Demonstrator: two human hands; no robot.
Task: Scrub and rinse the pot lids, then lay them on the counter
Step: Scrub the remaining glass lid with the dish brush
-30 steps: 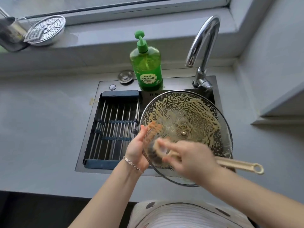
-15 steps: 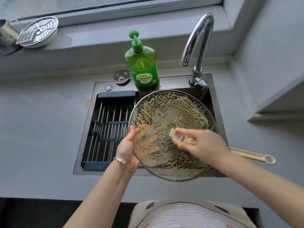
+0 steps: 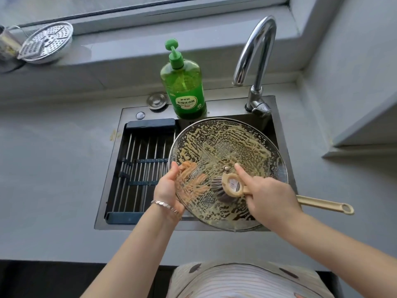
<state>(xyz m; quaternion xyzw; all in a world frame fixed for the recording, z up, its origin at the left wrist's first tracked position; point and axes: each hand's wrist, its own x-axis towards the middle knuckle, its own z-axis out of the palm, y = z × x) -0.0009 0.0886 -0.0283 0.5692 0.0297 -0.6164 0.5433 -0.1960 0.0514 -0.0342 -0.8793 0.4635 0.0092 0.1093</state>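
A large glass pot lid [image 3: 232,147], smeared with yellowish soapy foam, is held tilted over the sink [image 3: 277,125]. My left hand [image 3: 166,190] grips its left rim, fingers showing through the glass from behind. My right hand [image 3: 268,196] holds a beige long-handled dish brush [image 3: 233,186] by its neck, index finger stretched toward the lid's centre screw. The dark bristles press on the lid's lower middle. The brush handle's looped end [image 3: 345,208] sticks out to the right past my wrist.
A green pump bottle of dish soap [image 3: 185,89] stands behind the sink, with the chrome tap [image 3: 255,54] to its right. A dark drying rack [image 3: 141,168] fills the sink's left half. A perforated metal steamer plate [image 3: 46,43] leans on the windowsill. Grey counter [image 3: 53,168] lies on both sides.
The brush has swept from the lid's lower left toward its middle and right. The lid has shifted slightly under my left hand's grip.
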